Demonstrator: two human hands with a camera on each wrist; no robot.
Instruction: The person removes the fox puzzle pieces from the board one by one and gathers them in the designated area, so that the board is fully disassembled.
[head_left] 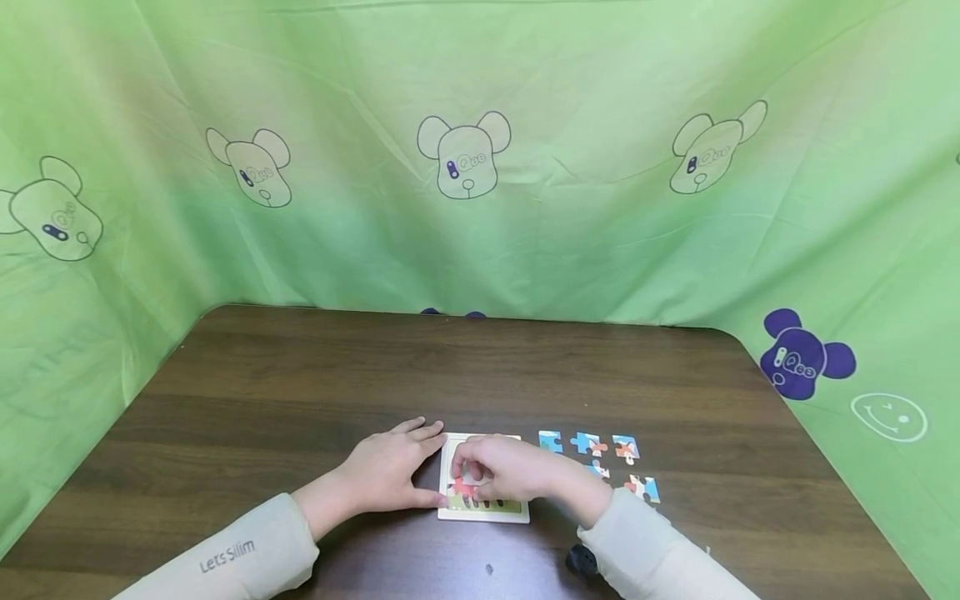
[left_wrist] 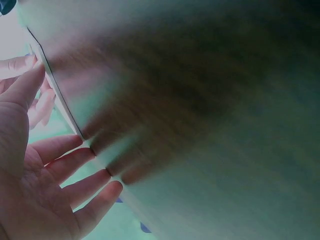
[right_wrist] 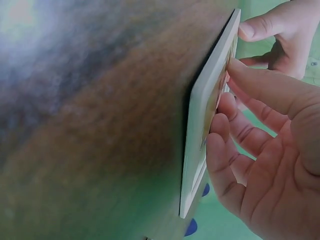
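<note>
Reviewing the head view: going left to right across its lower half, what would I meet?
Left sleeve → left hand → puzzle board → loose pieces → purple bear print → smiley print.

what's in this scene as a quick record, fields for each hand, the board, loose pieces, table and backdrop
left hand: fingers spread, at the board's left edge
right hand: over the board; whether it holds a piece is unclear
puzzle board: pale frame, partly hidden
loose pieces: five visible, right of the board
table: dark wood grain
backdrop: green, printed cartoon heads
</note>
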